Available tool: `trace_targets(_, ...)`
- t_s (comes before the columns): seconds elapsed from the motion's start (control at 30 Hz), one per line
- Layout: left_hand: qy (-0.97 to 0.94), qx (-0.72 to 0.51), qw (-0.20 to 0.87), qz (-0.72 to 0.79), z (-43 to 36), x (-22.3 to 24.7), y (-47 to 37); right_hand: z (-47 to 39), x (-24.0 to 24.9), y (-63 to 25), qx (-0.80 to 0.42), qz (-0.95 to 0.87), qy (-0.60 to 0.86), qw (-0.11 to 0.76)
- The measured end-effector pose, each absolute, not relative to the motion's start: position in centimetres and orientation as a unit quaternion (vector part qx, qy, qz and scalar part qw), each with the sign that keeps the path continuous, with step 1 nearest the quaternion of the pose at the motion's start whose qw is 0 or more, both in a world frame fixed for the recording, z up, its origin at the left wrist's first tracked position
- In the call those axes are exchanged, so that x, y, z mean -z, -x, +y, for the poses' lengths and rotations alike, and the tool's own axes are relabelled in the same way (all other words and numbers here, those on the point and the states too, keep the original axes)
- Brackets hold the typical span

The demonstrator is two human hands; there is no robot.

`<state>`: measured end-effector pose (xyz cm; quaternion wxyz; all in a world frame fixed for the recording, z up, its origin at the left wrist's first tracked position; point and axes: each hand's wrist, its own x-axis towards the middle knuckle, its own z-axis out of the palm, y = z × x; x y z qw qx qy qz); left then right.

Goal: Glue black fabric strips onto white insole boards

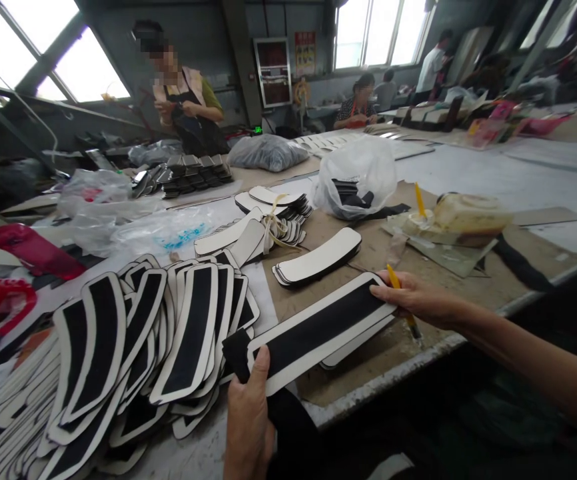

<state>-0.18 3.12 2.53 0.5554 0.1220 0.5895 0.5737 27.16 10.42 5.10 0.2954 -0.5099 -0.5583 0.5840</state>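
Note:
A long white piece with a black centre strip (pixel 318 327) is held between my two hands, slanting up to the right. My left hand (pixel 251 407) grips its near left end, thumb on top. My right hand (pixel 401 293) pinches its far right end and also holds a yellow-handled brush (pixel 393 277), tip down by the table edge. Under the held piece, another white piece (pixel 358 343) partly shows. To the left lies a large heap of similar black-and-white pieces (pixel 188 333). Beyond my hands sits a short stack of plain white curved pieces (pixel 318 257).
Past the stack are a tied bundle (pixel 253 233), a clear bag with black strips (pixel 356 177) and a glue container (pixel 468 217) holding a yellow stick. Red items (pixel 33 250) lie far left. A person (pixel 183 100) stands across the table; others work farther back.

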Motion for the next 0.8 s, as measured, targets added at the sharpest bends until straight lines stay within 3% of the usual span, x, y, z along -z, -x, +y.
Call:
trace_targets(0.23,-0.187,-0.56,0.49,0.642,3.1,-2.4,0.0,10.7,-6.0,-27.0,-0.437,-0.656,0.553,0.269)
trace_targets(0.6,-0.149,-0.523,0.466,0.698,4.2,-2.0,1.2,10.7,-6.0,-27.3,-0.591,-0.555,0.498,0.307)
trace_targets(0.8,-0.103,-0.508,0.554,0.651,4.7,-1.5,1.6,11.6,-5.4,-27.3,-0.707,-0.448,0.41,0.362)
